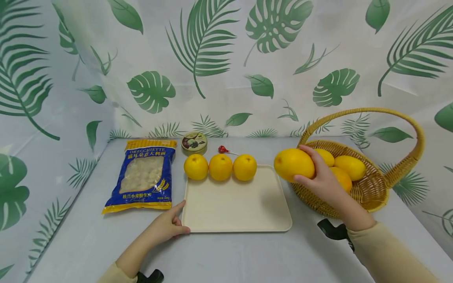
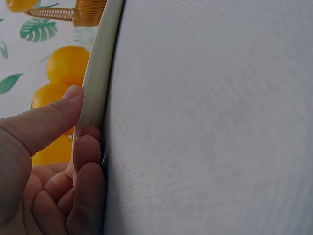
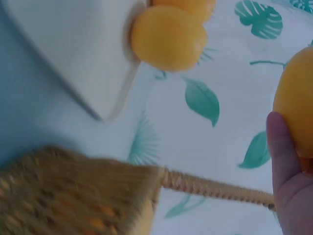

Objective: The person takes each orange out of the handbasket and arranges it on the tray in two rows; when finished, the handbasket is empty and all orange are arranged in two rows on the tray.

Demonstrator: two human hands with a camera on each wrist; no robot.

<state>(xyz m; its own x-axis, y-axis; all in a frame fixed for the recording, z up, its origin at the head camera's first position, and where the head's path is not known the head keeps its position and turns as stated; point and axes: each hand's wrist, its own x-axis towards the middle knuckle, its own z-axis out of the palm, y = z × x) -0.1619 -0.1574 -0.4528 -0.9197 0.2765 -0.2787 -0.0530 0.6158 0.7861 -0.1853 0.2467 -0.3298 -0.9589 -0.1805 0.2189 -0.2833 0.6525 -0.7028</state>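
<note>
My right hand [image 1: 323, 179] grips a yellow oval fruit [image 1: 293, 164], held up between the tray and the basket. Its thumb and fingers wrap the right end of the fruit. On the left, my left hand [image 1: 168, 224] holds the near left corner of a cream rectangular tray [image 1: 237, 208]. In the left wrist view the thumb [image 2: 73, 95] lies on the tray's rim, with curled fingers against its outer side. Three oranges [image 1: 221, 167] stand in a row along the tray's far edge. A wicker basket [image 1: 371, 196] holds several more yellow and orange fruits [image 1: 349, 168].
A blue and yellow bag of orecchiette pasta [image 1: 143, 175] lies left of the tray. Behind the oranges are a round tin [image 1: 194, 142] and a red lollipop [image 1: 223, 149]. The basket's tall arched handle [image 1: 364, 110] rises at the right. A leaf-patterned cloth [image 1: 219, 86] hangs behind the table.
</note>
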